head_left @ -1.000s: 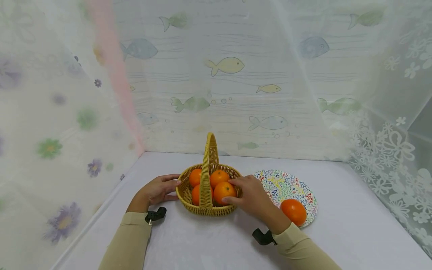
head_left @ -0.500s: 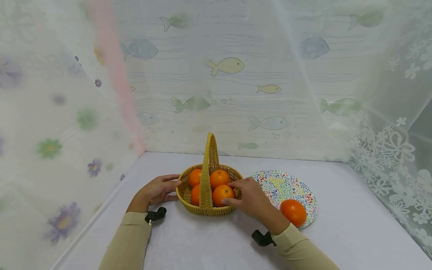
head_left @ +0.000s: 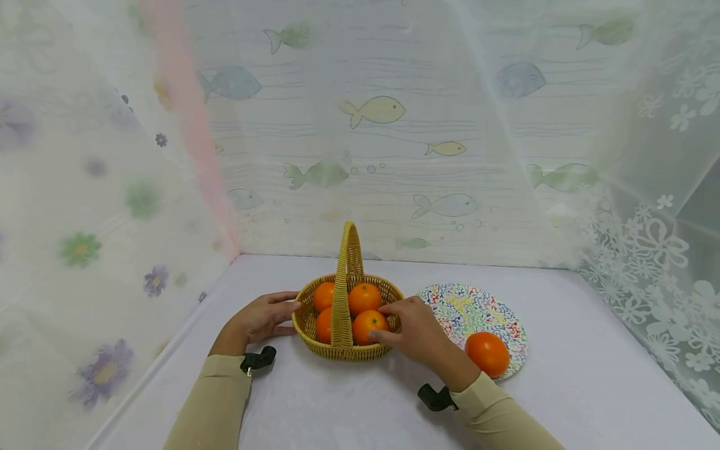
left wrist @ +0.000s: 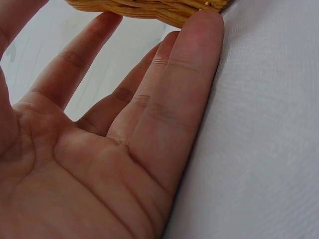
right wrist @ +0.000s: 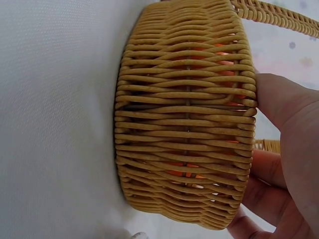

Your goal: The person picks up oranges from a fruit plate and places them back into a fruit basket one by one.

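Observation:
Several oranges lie in a yellow wicker basket (head_left: 351,353) with a tall arched handle, standing on the white cloth. My right hand (head_left: 419,331) reaches over the basket's right rim. Its thumb and fingers are on either side of the front right orange (head_left: 369,326), pinching it low in the basket. In the right wrist view, the thumb and fingers pass over the rim, and the orange is mostly hidden behind the weave. At the basket's left side, my left hand (head_left: 262,319) touches the outer wall with extended fingertips; the left wrist view shows the palm with its edge on the cloth.
To the right lies a round plate (head_left: 458,306) with a multicoloured squiggle pattern. One round red-orange fruit (head_left: 487,354) sits at its near edge, close to the right forearm. Fish-patterned curtain (head_left: 382,156) hangs behind the table, with flowered sheeting at both sides.
The front right orange has shifted slightly left and down in the basket with my right hand, which moved a little left. My left hand stays at the basket's left wall.

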`<state>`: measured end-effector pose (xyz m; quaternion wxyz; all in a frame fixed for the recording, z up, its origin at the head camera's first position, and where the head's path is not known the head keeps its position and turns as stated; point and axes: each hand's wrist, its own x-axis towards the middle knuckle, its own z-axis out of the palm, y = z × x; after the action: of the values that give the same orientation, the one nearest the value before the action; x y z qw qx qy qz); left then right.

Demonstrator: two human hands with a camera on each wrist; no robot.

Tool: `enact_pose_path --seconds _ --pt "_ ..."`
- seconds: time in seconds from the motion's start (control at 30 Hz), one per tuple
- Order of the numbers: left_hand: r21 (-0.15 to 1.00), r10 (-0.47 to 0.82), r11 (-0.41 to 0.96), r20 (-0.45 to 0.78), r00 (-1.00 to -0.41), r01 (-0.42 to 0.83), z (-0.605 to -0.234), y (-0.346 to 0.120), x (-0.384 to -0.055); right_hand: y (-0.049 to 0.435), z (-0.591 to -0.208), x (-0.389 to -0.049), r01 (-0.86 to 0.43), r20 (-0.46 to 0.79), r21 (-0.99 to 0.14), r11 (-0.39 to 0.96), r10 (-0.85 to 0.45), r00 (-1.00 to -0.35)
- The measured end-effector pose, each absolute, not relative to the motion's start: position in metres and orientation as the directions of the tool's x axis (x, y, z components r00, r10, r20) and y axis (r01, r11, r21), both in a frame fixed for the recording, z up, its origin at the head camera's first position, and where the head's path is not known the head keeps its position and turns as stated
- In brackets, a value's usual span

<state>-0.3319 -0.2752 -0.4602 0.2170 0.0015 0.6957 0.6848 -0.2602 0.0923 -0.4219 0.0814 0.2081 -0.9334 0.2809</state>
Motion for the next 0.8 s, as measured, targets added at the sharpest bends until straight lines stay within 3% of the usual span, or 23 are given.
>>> enact_pose_path --seconds 0.6,0.8 --pt "0.951 0.292 0.064 -0.308 -0.906 -0.302 -0.458 -0.271 -0.331 0.115 -0.415 -0.259 -0.539 0.433 -0.405 0.739 -0.364 -0.825" --pt "0.953 0.279 0.06 -0.303 -0.911 -0.298 -0.461 -0.275 -0.332 0.136 -0.414 -0.256 -0.576 0.504 -0.306 0.758 -0.384 -0.773"
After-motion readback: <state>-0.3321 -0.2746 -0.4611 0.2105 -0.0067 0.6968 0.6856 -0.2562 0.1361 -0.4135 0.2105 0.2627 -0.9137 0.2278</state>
